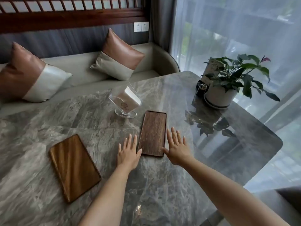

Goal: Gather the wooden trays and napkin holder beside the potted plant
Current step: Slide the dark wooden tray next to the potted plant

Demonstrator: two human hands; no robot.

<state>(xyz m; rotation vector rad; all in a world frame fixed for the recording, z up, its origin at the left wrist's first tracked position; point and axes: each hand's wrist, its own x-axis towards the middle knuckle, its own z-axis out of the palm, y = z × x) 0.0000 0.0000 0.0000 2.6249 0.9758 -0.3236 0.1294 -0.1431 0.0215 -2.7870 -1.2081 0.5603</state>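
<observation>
A dark narrow wooden tray lies on the marble table, pointing away from me. My left hand rests flat beside its near left corner, thumb touching the edge. My right hand lies flat at its near right corner, thumb on the rim. Both hands have fingers spread and hold nothing. A lighter, wider wooden tray lies to the left, apart from both hands. A clear napkin holder with white napkins stands just beyond the dark tray. The potted plant sits at the far right corner.
A small dark object sits against the left side of the plant's white pot. A bench with two brown-and-cream cushions runs behind the table. Sheer curtains hang to the right. The table's right edge is close to the plant.
</observation>
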